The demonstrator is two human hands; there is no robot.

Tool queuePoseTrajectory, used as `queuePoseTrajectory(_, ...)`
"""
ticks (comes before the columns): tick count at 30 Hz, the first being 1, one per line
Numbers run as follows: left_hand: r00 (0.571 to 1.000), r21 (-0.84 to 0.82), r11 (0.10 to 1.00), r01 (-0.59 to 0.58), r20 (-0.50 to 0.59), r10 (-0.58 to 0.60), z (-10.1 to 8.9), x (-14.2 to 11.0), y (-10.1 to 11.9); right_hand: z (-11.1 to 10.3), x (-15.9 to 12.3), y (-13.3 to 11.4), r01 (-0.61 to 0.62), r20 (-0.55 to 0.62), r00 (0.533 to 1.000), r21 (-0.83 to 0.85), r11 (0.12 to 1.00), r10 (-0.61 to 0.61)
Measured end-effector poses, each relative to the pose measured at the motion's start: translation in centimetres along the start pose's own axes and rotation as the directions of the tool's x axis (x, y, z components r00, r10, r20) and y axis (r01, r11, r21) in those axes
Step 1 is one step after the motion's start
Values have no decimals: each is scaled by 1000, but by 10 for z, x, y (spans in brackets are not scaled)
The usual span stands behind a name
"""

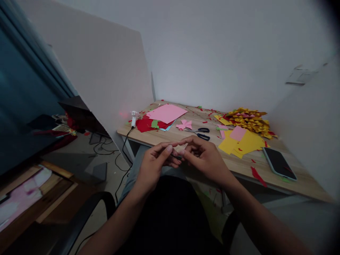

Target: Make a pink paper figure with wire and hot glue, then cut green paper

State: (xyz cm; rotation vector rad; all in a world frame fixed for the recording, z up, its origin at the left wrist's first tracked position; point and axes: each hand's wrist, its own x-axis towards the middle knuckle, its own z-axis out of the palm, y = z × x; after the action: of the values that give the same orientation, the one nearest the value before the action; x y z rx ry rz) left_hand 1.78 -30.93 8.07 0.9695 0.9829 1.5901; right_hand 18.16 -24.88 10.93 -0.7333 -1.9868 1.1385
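In front of my lap, just off the table's near edge, my left hand and my right hand meet at the fingertips. Both are closed in a pinch, thumbs against fingers. A small pale piece shows dimly between them, mostly covered by the fingers, and I cannot make out its kind. Beyond the hands lie scissors with dark handles. A pink cut-paper shape rests beside the blades.
The wooden table holds pink sheets, red paper, yellow sheets, a pile of folded yellow paper and a phone. A white glue gun with a black cord stands at the left edge. Paper scraps are scattered about.
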Motion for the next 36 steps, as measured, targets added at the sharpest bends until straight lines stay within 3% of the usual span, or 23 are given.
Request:
queuePoseTrajectory(9, 999, 61, 997, -36, -31, 37, -3, 3, -2, -2, -2, -6, 73, 35, 997, -95, 993, -70)
queuePoseTrajectory(14, 997, -91, 993, -70, -28, 68, 4, 1, -5, 1, -1, -4, 10, -91, 996, 109, 994, 0)
queuePoseTrajectory(18, 1000, -140, 990, 18, 13, -17, 11, 0, -7, 0, -1, -4, -9, -37, 999, 175, 984, 16)
queuePoseTrajectory(20, 1000, -124, 992, 7, -5, -7, 11, 0, -7, -3, -2, -4, 4, -9, 1000, 158, 988, -3)
queuePoseTrajectory(22, 1000, -57, 998, -11, -20, 10, 9, 1, -5, -6, -4, -3, 43, -55, 998, 139, 989, -35)
queuePoseTrajectory(25, 1000, 74, 997, 10, 27, -12, 7, 2, -4, -11, -6, -3, 79, -144, 987, 96, 992, -65)
queuePoseTrajectory(27, 997, 110, 994, 24, 66, -32, 7, 2, -3, -13, -7, -4, 73, -107, 992, 52, 996, -68)
queuePoseTrajectory(31, 999, 99, 995, -27, 43, 23, 9, 3, -4, -12, -6, -5, 27, -6, 1000, 14, 1000, -27)
queuePoseTrajectory(36, 996, 39, 997, -73, 63, 71, 10, 3, -6, -11, -6, -4, 24, -67, 998, 43, 999, -22)
